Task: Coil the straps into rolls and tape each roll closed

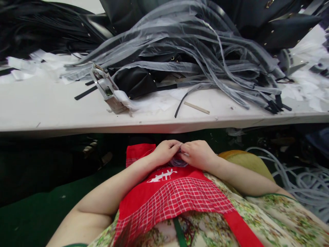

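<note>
My left hand [164, 152] and my right hand [197, 153] rest together on my lap, on a red apron [169, 192], just below the table's front edge. The fingers of both are curled and pinched against each other over a small greyish, translucent bit of material [178, 160]. What exactly that material is I cannot make out.
A white table [51, 106] spans the view above my hands. On it lies a heap of clear plastic-wrapped black straps [195, 58], black bag parts [277, 24], a tape dispenser [108, 91], a thin wooden stick [196, 107] and white paper scraps [38, 65]. Pale tubing [303, 181] lies on the floor at right.
</note>
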